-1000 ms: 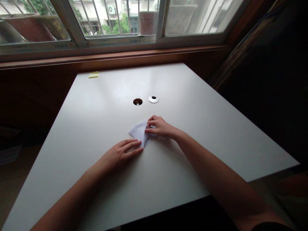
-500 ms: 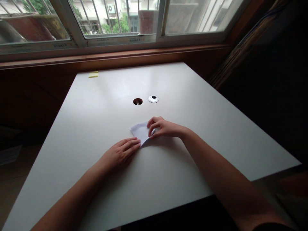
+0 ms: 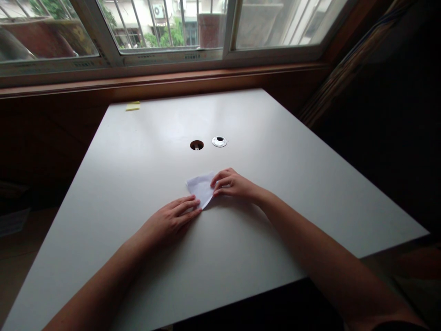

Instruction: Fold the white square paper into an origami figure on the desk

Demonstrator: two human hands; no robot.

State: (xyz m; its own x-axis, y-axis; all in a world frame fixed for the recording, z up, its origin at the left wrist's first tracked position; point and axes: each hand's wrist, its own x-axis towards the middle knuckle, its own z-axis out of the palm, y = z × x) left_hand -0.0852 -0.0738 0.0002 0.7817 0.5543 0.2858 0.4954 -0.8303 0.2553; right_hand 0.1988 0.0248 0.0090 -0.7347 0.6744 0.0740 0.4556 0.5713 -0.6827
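Observation:
A small folded piece of white paper (image 3: 201, 187) lies on the white table (image 3: 262, 248), its outline roughly triangular. Stretched out flat, the fingers of my left hand (image 3: 174, 218) rest on its lower left corner, slightly apart. On the paper's right edge, my right hand (image 3: 234, 184) has its fingers bent, pinching the sheet between thumb and fingertips. Part of that edge is hidden behind the fingers.
Beyond the paper, the tabletop has a round hole (image 3: 196, 145) and, beside it, a silver grommet (image 3: 219, 141) with a dark opening. A yellow sticky note (image 3: 132, 106) lies at the far left corner. A window (image 3: 165, 27) rises behind the table.
My right hand's fingers have closed in at the paper's right edge, which now looks flatter. My left hand's fingers have spread a little at the lower corner.

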